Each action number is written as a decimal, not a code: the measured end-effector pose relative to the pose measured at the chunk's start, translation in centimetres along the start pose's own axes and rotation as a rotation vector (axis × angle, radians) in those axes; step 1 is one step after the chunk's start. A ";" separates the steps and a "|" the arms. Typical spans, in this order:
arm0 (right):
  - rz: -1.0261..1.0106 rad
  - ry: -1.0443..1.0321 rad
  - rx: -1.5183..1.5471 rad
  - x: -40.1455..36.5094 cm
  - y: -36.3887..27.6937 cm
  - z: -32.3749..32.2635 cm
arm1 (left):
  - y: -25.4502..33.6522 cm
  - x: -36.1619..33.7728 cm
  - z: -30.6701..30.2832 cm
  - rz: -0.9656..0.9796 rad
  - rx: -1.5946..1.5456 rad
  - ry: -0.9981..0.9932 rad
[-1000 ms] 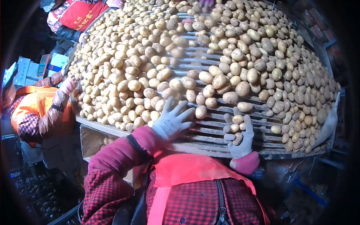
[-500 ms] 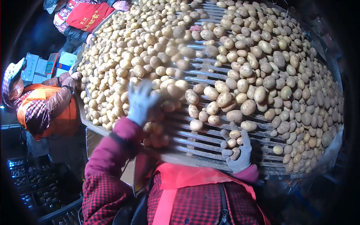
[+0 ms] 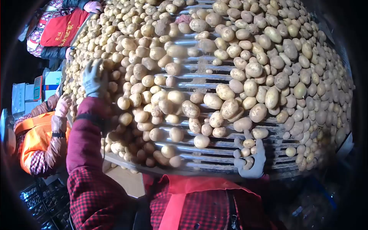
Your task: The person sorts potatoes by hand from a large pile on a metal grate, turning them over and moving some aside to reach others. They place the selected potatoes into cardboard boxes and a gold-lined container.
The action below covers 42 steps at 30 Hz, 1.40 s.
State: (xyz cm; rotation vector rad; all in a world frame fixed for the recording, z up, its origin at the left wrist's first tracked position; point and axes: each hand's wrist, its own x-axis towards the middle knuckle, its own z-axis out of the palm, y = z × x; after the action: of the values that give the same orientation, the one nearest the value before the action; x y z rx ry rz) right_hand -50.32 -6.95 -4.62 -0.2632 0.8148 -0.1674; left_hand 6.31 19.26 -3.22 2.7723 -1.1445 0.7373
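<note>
My left hand (image 3: 94,78), in a grey-white glove, reaches far out over the left part of the potato pile. Its fingers are spread and lie against potatoes, with none visibly gripped. Near the front edge, my right hand (image 3: 254,163), gloved too, is turned palm up. Several small potatoes (image 3: 247,153) rest in it, with the fingers curled around them. Just beyond its fingertips lies a larger potato (image 3: 260,133). Between my hands, loose potatoes (image 3: 176,135) are scattered over the metal bars (image 3: 199,155) of the sorting table.
A dense heap of potatoes (image 3: 306,76) covers the right side. At the left edge stands a person in an orange vest (image 3: 42,134); another with a red apron (image 3: 63,30) is farther back. A cardboard box (image 3: 126,182) sits below the front edge. A scale (image 3: 37,87) stands at left.
My left hand has moved left and farther out across the pile, and potatoes now lie scattered on the bars behind it. My right hand still holds the small potatoes. The view has shifted slightly.
</note>
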 end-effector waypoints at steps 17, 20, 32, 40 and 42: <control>-0.115 0.063 0.071 -0.7 0.3 2.9 | 21.7 6.2 -4.8 0.548 -0.472 -0.017; -0.170 -0.042 0.020 -1.0 0.5 2.7 | 33.8 6.1 -9.7 0.816 -0.705 -0.077; -0.150 -0.177 -0.298 -4.2 -1.4 2.4 | 53.3 0.8 -9.1 1.286 -0.844 0.106; -0.077 -0.316 0.025 -2.8 0.3 1.6 | 42.7 -1.3 -7.5 0.882 -0.343 -0.315; -0.082 -0.326 0.040 -3.0 0.2 1.7 | 40.8 -1.3 -9.4 0.789 -0.298 -0.325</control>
State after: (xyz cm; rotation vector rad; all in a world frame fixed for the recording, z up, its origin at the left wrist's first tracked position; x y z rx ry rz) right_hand -51.09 -5.75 -1.50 -0.2778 0.4769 -0.2113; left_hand -25.96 -7.35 -0.76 2.1931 -2.2365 0.0954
